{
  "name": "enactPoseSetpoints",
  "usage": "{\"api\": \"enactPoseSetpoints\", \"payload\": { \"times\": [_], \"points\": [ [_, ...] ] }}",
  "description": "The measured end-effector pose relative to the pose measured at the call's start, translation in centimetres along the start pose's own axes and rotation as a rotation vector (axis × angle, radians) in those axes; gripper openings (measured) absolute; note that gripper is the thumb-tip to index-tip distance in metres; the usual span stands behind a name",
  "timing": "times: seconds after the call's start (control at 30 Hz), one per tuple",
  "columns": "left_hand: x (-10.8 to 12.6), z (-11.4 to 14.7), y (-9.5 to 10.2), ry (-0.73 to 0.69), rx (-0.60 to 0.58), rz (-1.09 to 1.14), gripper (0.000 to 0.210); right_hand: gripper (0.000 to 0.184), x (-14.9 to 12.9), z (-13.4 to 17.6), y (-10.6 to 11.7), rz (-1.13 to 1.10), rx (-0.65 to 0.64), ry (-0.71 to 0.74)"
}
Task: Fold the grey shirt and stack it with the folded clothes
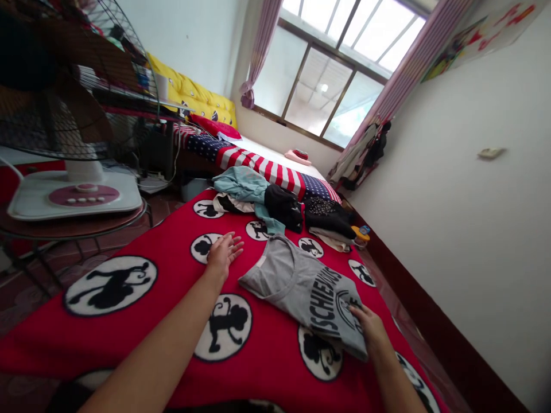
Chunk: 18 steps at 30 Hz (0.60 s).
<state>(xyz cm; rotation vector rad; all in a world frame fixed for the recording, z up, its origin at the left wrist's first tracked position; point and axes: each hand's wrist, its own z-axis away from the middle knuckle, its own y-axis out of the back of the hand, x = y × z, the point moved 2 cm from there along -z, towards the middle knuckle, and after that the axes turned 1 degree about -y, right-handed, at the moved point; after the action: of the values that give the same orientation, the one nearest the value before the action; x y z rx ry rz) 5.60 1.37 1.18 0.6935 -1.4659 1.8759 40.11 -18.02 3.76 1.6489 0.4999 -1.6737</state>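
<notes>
A grey T-shirt [301,275] with dark lettering, folded into a narrow shape, lies on the red blanket [167,310] with its neckline toward the left. My right hand [372,330] grips the shirt's right end, some fingers on top of the print and the rest hidden. Left of the neckline, my left hand [224,252] hovers over the blanket with its fingers apart, touching no clothing. Beyond the shirt sits a loose heap with a teal garment [243,182] and a black garment [283,206]. Beside it is a stack of folded dark clothes [327,217].
A standing fan [77,195] rests on a round stool at the left. Behind the blanket is a bed with a stars-and-stripes cover [258,166]. A yellow-and-blue object [363,232] sits by the right wall. Clothes [365,152] hang near the window.
</notes>
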Motion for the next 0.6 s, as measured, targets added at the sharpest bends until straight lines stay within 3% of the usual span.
{"api": "enactPoseSetpoints", "payload": {
  "times": [0.17, 0.33, 0.47, 0.6],
  "points": [
    [-1.5, -0.4, -0.4, -0.099, -0.078, -0.280, 0.019, 0.028, 1.6, -0.8, 0.9, -0.030, 0.018, -0.012],
    [-2.6, -0.6, -0.4, -0.252, -0.170, -0.554, 0.023, 0.034, 1.2, 0.5, -0.3, -0.189, -0.160, -0.193],
    [-2.9, -0.4, -0.3, -0.355, -0.199, -0.702, 0.024, 0.038, -3.0, 2.8, -0.1, -0.259, -0.144, -0.139],
    [-2.9, 0.0, -0.5, -0.393, -0.213, -0.784, 0.025, 0.033, -9.8, 4.7, 2.7, -0.110, 0.050, 0.138]
  ]
}}
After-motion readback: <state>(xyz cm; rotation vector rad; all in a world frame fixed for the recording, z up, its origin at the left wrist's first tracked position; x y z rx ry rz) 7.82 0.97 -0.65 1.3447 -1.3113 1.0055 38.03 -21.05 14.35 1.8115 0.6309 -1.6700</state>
